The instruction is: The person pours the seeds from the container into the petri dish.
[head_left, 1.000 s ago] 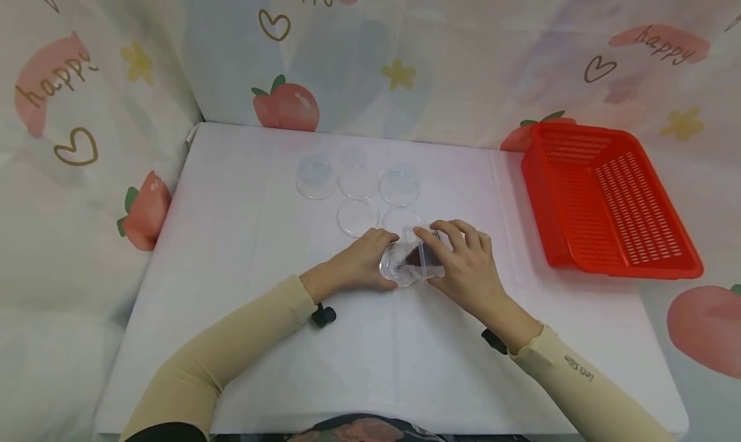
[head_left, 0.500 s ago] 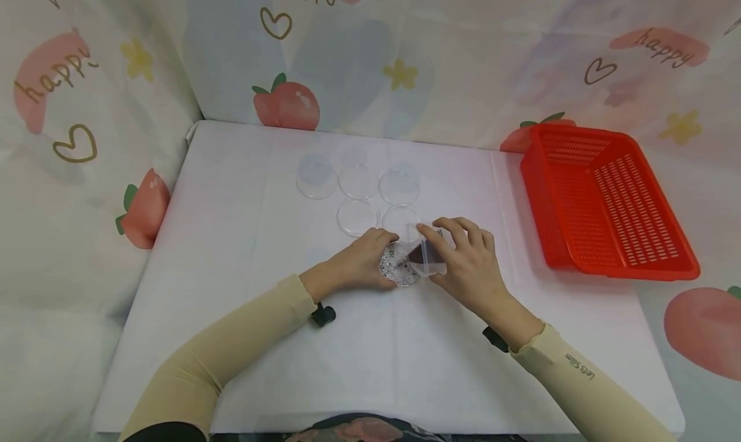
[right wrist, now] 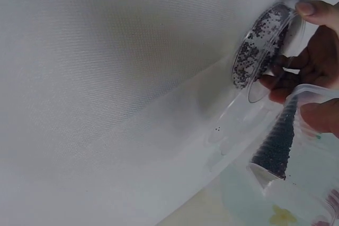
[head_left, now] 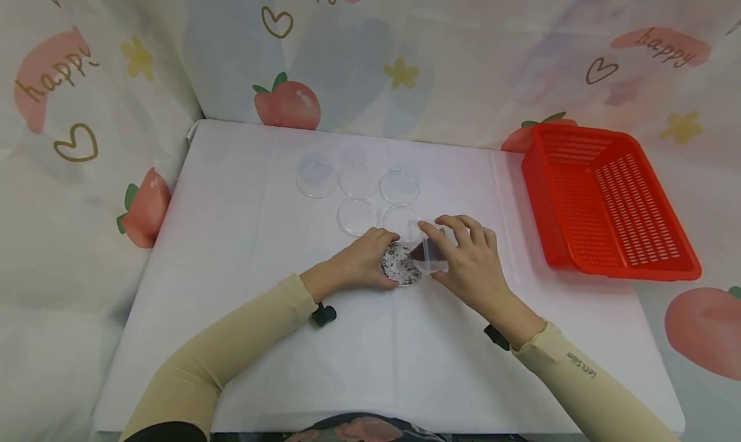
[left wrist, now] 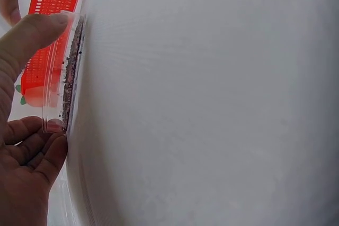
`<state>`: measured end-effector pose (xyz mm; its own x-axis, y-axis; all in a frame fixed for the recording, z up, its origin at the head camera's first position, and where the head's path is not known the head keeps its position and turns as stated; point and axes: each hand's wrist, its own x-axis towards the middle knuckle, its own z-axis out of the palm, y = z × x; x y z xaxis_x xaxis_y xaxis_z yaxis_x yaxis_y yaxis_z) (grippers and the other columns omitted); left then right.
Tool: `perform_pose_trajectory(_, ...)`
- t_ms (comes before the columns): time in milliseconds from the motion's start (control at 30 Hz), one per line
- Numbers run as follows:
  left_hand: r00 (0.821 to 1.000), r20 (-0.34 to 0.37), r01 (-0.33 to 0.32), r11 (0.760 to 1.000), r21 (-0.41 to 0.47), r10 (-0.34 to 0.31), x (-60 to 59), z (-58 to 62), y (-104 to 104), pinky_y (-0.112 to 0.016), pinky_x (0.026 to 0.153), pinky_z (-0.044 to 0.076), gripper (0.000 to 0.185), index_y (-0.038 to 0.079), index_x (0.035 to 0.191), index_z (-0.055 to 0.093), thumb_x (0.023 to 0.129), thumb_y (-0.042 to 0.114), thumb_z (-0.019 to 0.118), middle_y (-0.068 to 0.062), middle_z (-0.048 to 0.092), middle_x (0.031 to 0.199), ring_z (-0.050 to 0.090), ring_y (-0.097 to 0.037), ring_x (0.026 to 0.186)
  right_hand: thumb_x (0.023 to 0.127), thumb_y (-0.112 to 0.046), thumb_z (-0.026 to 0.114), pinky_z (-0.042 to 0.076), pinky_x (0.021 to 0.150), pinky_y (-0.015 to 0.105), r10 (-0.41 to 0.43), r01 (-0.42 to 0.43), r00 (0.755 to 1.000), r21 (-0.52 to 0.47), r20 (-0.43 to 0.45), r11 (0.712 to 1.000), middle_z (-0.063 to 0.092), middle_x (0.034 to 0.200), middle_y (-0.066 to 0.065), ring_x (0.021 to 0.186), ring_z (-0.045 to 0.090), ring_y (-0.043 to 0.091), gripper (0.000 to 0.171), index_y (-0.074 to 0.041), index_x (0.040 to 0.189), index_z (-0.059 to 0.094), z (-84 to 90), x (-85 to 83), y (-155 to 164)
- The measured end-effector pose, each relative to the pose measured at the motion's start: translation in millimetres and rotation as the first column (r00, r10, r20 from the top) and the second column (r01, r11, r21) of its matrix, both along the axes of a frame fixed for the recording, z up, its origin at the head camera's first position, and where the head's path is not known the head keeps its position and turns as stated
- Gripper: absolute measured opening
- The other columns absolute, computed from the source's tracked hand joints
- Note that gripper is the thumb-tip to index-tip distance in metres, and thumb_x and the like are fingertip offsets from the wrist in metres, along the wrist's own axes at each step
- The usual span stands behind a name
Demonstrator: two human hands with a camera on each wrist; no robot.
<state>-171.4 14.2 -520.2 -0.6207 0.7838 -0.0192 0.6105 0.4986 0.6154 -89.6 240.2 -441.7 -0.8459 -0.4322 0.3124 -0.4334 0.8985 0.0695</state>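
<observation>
1. Head view: your left hand (head_left: 361, 262) is gripping the rim of a clear petri dish (head_left: 399, 265) sitting on the white table (head_left: 243, 249), thumb and fingers curled round its edge. Dark seeds are covering the dish floor. Your right hand (head_left: 471, 262) is holding a small clear tub (head_left: 429, 252), tilted with one corner over the dish. Five empty petri dishes (head_left: 359, 215) are lying just beyond your hands, and a red basket (head_left: 608, 201) is sitting well apart at the right.

2. Left wrist view: your thumb (left wrist: 29, 35) is pressing on the dish's (left wrist: 64, 72) far rim while your fingers (left wrist: 32, 154) are bracing the near rim; a thin seed layer is showing inside.

3. Right wrist view: the tub (right wrist: 286, 141) is leaning corner-down, seeds (right wrist: 275, 144) piled into that corner, your fingertips (right wrist: 318, 117) pinching its rim. The seeded dish (right wrist: 259, 46) is lying flat on the table, your left hand's fingers around it.
</observation>
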Motion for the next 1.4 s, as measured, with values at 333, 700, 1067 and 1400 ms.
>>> perform_pose_trajectory(333,1.0,0.008,0.008,1.0,0.025,-0.009,-0.4,-0.4,-0.9,-0.033,0.114,0.043,0.098,0.0,0.148,0.045,0.074,0.044,0.091,-0.011,0.056,0.141,0.05,-0.023,0.131,0.057,-0.017,0.099,0.037,0.089,0.057,-0.05,0.053,0.998,-0.169,0.024,0.984,0.05,0.138,0.017,0.126,0.044,0.043,0.102,-0.015,0.146,0.047,-7.3,1.2,3.3)
perform_pose_trajectory(700,1.0,0.01,-0.002,1.0,0.024,0.002,-0.3,-0.9,1.9,-0.034,0.114,0.044,0.099,0.001,0.148,0.045,0.073,0.046,0.09,-0.01,0.056,0.14,0.051,-0.022,0.131,0.071,-0.024,0.094,0.045,0.095,0.063,-0.275,0.398,0.912,-0.497,0.304,0.771,0.049,0.139,0.022,0.118,0.052,0.042,0.103,-0.006,0.151,0.032,-28.7,0.5,32.1)
perform_pose_trajectory(1067,0.999,0.022,-0.035,0.999,0.001,0.035,5.8,-3.2,3.9,-0.032,0.115,0.042,0.099,0.004,0.149,0.045,0.073,0.049,0.09,-0.007,0.057,0.139,0.051,-0.02,0.131,0.081,-0.032,0.087,0.039,0.109,0.054,-0.367,0.617,0.785,-0.576,0.499,0.536,0.047,0.141,0.022,0.131,0.048,0.039,0.103,-0.003,0.156,0.022,-58.0,-9.5,78.4)
perform_pose_trajectory(1400,0.999,0.033,-0.025,1.0,-0.012,0.026,11.7,2.4,5.4,-0.035,0.116,0.042,0.099,0.005,0.152,0.043,0.076,0.05,0.089,-0.009,0.054,0.144,0.05,-0.022,0.134,0.078,-0.035,0.087,0.033,0.115,0.065,-0.415,0.595,0.804,-0.549,0.427,0.588,0.037,0.157,0.022,0.142,0.038,0.043,0.11,-0.009,0.162,0.021,-49.3,-0.5,82.0)
